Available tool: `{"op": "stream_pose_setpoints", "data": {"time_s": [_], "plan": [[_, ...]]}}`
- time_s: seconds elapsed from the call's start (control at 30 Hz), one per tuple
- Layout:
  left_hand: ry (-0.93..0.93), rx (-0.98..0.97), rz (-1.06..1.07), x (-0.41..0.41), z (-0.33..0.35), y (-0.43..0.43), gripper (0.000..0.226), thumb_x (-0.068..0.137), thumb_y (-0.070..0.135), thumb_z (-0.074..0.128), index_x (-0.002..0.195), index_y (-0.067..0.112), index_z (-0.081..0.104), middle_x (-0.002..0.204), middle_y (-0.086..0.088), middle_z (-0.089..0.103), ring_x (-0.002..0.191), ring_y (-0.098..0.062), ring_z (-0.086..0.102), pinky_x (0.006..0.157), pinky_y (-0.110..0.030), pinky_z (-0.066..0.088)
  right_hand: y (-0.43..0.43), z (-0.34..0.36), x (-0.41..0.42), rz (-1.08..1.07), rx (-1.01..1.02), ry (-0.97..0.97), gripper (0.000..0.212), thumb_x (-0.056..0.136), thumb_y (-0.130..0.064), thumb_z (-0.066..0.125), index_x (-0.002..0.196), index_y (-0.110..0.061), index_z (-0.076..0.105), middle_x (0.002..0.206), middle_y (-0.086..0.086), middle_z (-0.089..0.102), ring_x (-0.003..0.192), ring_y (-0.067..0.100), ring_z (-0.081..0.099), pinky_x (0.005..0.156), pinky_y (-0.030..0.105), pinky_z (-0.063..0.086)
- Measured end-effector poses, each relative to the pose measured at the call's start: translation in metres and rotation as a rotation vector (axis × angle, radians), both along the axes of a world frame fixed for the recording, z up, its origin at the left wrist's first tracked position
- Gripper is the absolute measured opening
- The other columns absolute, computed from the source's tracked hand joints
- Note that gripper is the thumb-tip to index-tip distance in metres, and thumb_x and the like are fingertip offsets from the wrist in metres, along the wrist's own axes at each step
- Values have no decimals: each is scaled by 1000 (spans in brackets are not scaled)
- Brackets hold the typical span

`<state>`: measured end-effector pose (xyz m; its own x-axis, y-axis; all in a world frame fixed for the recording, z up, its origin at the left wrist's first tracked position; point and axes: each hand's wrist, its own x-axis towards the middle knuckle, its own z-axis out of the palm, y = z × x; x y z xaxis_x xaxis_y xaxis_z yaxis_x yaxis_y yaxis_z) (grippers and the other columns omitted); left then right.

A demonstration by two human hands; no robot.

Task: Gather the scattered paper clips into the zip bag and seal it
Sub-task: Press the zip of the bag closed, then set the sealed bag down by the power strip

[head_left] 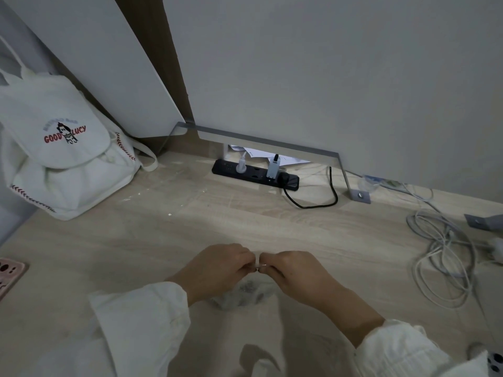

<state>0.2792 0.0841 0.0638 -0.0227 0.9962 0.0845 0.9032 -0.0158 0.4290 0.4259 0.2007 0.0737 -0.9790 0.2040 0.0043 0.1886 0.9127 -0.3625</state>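
A small clear zip bag (245, 293) hangs just above the wooden desk (163, 240), with a dark cluster of paper clips showing through its lower part. My left hand (217, 268) and my right hand (294, 273) meet at the bag's top edge. Both pinch that edge with curled fingers, fingertips almost touching each other. The bag's mouth is hidden behind my fingers, so I cannot tell whether it is sealed. No loose clips are plainly visible on the desk.
A white canvas backpack (62, 148) stands at the back left. A black power strip (255, 175) with plugs lies against the wall, and coiled grey cables (441, 257) lie to the right. A pink object (9, 273) sits at the left edge.
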Motion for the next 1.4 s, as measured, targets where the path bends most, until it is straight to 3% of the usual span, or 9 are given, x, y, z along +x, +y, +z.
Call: {"op": "stream_pose_setpoints", "data": {"time_s": [0.13,0.33,0.47,0.6,0.73,0.83,1.03,1.27,1.4], "plan": [[68,51,2,-16,7,0,32,87,37,41,83,22,69,69,8,65,62,-10,58,54,-19,40,8,9,0,-7,112,47,33,90,-38,32,76,-18,55,50,-4,54,41,14,45,39,14,8],[208,132,43,-45,4,-6,35,89,37,40,76,25,70,62,12,63,53,-6,56,47,-15,39,21,6,4,-47,155,61,30,93,-33,31,78,-15,51,47,-2,49,41,13,31,42,23,22],[268,202,32,-62,-9,-10,55,100,36,20,77,19,67,63,7,61,57,-11,53,60,-23,37,24,2,5,-62,140,42,26,93,-26,33,80,-13,53,53,1,51,47,14,32,45,24,27],[279,194,14,-70,-11,-7,42,99,27,24,85,17,61,71,3,61,70,-9,42,65,-24,38,35,2,5,-111,147,40,36,93,-39,30,73,-15,48,47,-2,49,40,15,35,40,23,21],[336,175,85,-82,-9,-6,56,100,39,18,70,20,62,58,8,60,46,-13,53,42,-26,44,44,3,5,-177,123,39,36,93,-42,33,74,-15,47,46,-8,38,37,13,31,38,14,13],[398,131,119,-92,-1,5,39,91,38,33,63,19,53,45,7,52,31,-14,45,33,-20,30,51,4,-7,-234,54,8,28,97,-33,38,86,-10,52,59,-1,46,49,20,40,44,29,26],[253,99,153,-133,13,33,17,89,19,41,99,19,55,80,-4,68,60,-23,64,49,-37,54,72,18,-45,-401,-45,84,20,95,-25,43,90,-11,56,63,5,56,58,26,52,56,38,44],[78,-5,270,-170,22,94,29,96,12,38,118,14,56,105,-5,61,93,-26,56,82,-41,46,116,16,-97,-591,-86,143,23,96,-20,41,91,-6,58,72,13,64,66,30,58,66,44,50],[-14,-55,322,-189,2,127,31,94,5,38,118,15,57,105,-7,61,95,-29,57,84,-44,47,140,2,-119,-717,-185,123,21,95,-13,40,98,-6,59,81,15,66,78,33,60,73,44,50]]}}
